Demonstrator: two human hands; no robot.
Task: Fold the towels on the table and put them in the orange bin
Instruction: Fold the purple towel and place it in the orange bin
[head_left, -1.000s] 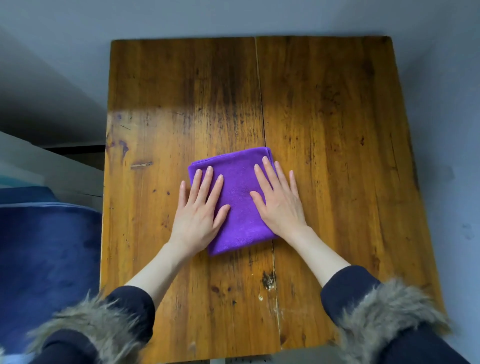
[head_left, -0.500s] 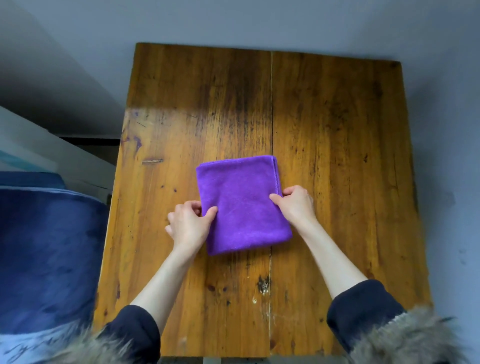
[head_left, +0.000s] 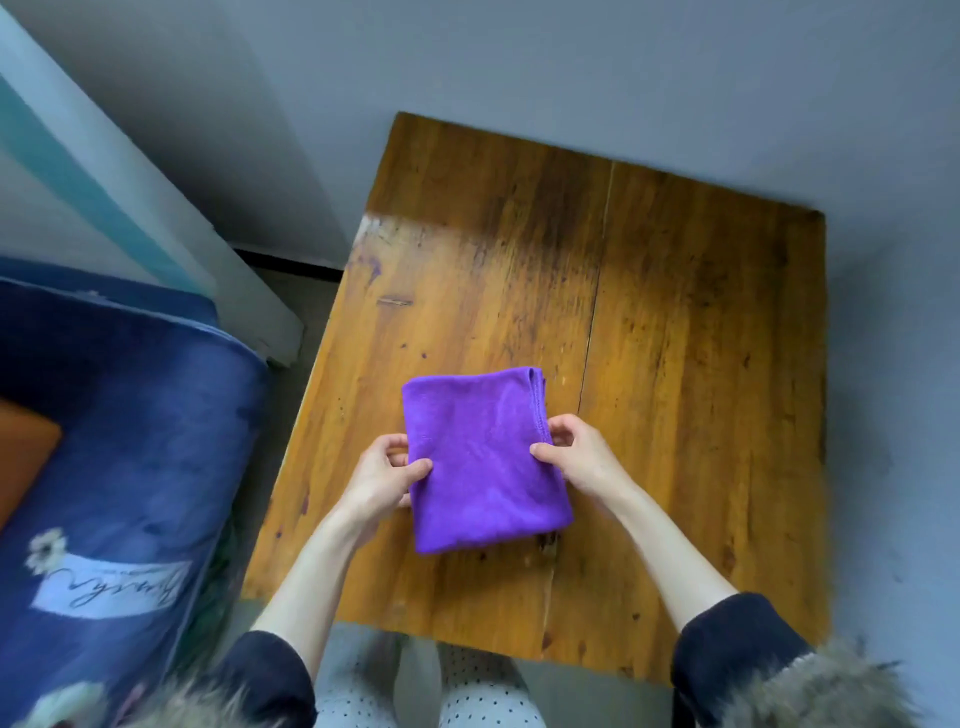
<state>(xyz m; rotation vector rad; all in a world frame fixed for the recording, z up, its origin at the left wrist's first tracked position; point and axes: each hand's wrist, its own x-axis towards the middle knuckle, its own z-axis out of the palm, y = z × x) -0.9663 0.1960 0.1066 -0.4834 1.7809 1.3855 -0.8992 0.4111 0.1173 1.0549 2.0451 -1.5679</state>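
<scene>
1. Bin: an orange corner shows at the view's 9 o'clock edge, resting on a blue blanket, well apart from the table. A second ago it was out of view; the head has turned left, which suggests the carry is about to start.
2. Left hand: it pinches the towel's 9 o'clock edge, thumb on top and fingers curled under. A second ago it lay flat on the cloth, smoothing it.
3. Towel: purple, folded to a compact rectangle, over the table's near-left part and held between both hands. Folding looks done; whether it has left the wood I cannot tell.
4. Right hand: it pinches the 3 o'clock edge likewise, no longer pressing flat.
</scene>
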